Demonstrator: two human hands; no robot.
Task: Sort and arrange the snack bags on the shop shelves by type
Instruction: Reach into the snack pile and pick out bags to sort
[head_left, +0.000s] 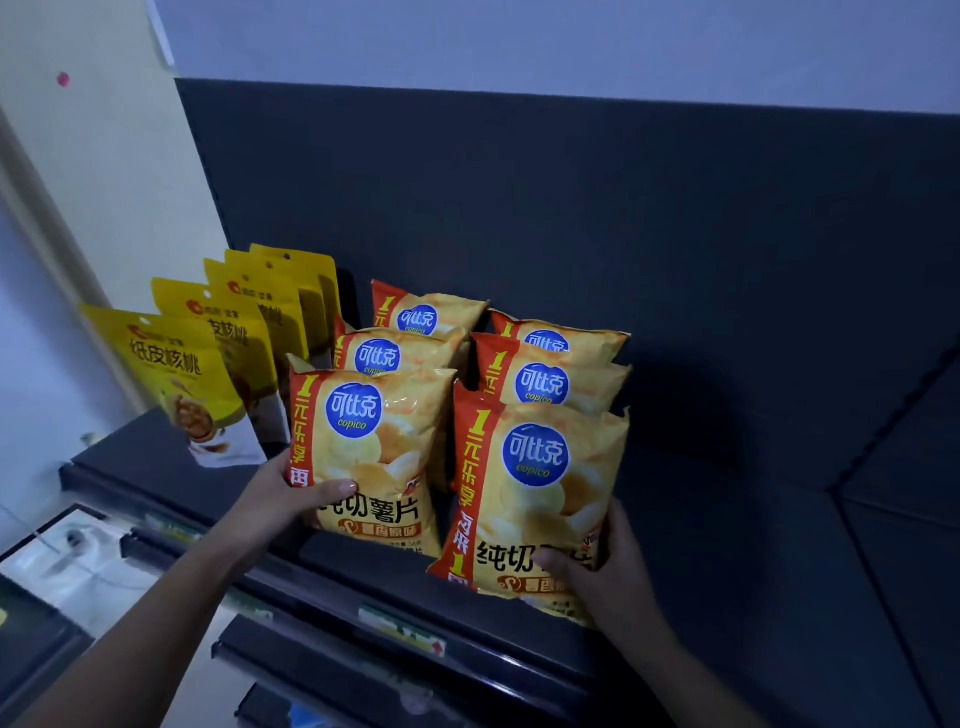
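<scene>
Two rows of orange crisp bags with a blue round logo stand upright on the dark top shelf (701, 519). My left hand (283, 493) grips the lower left corner of the front bag of the left row (371, 447), thumb across its face. My right hand (602, 566) grips the lower right corner of the front bag of the right row (535, 493), which stands nearest the shelf's front edge. Several more crisp bags (545, 379) stand behind these two. To the left, several yellow walnut pouches (176, 374) stand in a row, one behind another.
The shelf's right half shows bare dark board, with a dark back panel (571, 208) behind. Price-tag strips (400, 629) run along the front rails of the lower shelves. A pale wall (104, 182) bounds the left side, and a white appliance (57, 561) sits below left.
</scene>
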